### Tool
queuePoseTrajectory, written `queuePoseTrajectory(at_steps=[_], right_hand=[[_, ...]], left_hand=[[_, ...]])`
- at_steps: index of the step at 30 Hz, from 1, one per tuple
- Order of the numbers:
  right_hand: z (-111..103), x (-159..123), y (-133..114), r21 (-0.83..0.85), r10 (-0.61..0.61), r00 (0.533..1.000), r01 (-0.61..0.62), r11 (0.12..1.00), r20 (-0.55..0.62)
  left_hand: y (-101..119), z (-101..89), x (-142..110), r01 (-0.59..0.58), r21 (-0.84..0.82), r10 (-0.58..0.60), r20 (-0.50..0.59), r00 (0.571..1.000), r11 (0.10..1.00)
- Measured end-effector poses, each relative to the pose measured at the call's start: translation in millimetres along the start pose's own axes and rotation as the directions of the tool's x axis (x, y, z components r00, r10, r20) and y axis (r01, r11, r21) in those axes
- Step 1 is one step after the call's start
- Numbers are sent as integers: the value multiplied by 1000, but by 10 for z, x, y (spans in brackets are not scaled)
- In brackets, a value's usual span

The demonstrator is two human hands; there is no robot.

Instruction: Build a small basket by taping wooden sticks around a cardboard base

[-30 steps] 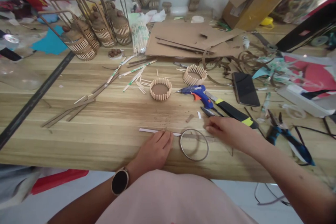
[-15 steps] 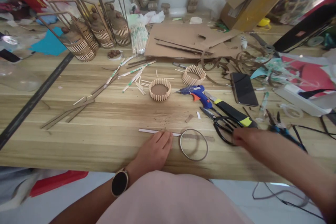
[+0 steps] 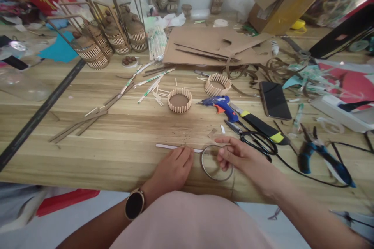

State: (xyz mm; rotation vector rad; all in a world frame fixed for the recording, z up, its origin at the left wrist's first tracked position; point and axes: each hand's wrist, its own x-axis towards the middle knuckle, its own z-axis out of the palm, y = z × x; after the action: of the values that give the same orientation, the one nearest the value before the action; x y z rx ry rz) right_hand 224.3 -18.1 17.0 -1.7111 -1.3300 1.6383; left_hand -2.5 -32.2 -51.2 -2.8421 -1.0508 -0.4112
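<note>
My left hand (image 3: pixel 175 167) lies flat on the table, its fingertips pressing on a thin strip with a white face (image 3: pixel 166 146). The strip shows on both sides of the fingers and leads to a thin ring (image 3: pixel 203 168) on the right. Over the right part of that ring is my right hand (image 3: pixel 236 155), its index finger stretched out and the others loosely curled. I see nothing held in it. Black-handled scissors (image 3: pixel 248 140) lie just beyond the right hand. A small brown scrap (image 3: pixel 212 132) rests near its index fingertip.
Two round stick-walled bases (image 3: pixel 179 109) (image 3: pixel 217 85) stand ahead. To the right lie a blue glue gun (image 3: pixel 220 105), a utility knife (image 3: pixel 260 124), a phone (image 3: pixel 275 100) and pliers (image 3: pixel 317 151). Finished lantern-like baskets (image 3: pixel 92 52) stand at the back left, cardboard (image 3: pixel 193 39) behind.
My right hand has moved left from beside the scissors to over the ring, and its fingers have loosened. My left hand stays on the strip. The pliers are now uncovered.
</note>
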Motion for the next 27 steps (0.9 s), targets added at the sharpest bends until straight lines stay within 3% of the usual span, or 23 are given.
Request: queuePoseTrajectory(at_steps=[3,11,19,27], right_hand=[[-76,41,-63,51,55,998,-57,997,42],[-188,158,-157,-235,81,977,-33,972,197],[-211,208,-191,-344,82,976,-8,939,200],[-99,214,-518,-606,74,984,40,794,162]], left_hand=[[-1,-8,9,-13,7,13,2,1000,1000],[-1,-2,4,-19,4,19,-15,1000,1000],[12,-31,14,2,3,-2,13,1000,1000],[14,-68,35,-7,-7,7,75,997,1000]])
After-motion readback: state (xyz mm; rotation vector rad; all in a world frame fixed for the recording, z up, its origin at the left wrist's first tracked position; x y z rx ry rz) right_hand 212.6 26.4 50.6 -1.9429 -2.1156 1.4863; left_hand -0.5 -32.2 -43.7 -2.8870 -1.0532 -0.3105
